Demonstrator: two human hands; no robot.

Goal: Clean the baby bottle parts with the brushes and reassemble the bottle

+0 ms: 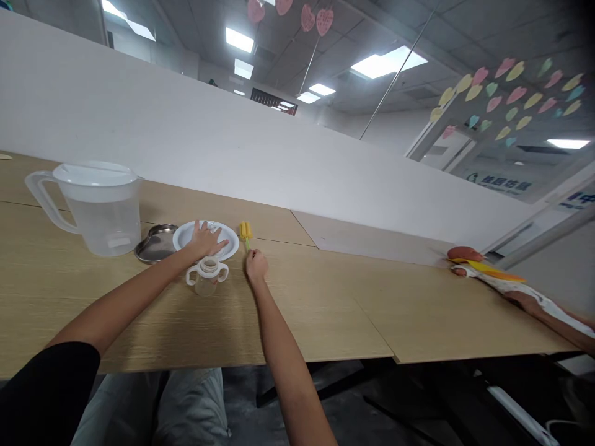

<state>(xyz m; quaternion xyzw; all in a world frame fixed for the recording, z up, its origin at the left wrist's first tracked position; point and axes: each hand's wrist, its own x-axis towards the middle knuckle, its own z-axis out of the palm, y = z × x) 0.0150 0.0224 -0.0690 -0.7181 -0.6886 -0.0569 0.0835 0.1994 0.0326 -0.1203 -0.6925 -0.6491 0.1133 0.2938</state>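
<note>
Far left on the wooden table (325, 303): translucent pitcher (105, 217), upright, white lid on, handle pointing left. Just right of it, kidney-shaped metal tray (155, 246), its right end next to the white plate (234, 243). Left hand (204, 240) is over the plate, palm down, fingers spread wide, not gripping anything visible; can't tell what's under the palm. Clear two-handled cup (206, 284) stands upright nearer the wearer, just below that hand in view, no hand on it. Right of the plate, yellow sponge brush (245, 231), head pointing away from the wearer; right hand (257, 266) is curled closed round its green handle. Far right table end, well apart: white patterned cloth (504, 284) and an orange strip (499, 272), too distorted to identify further
</note>
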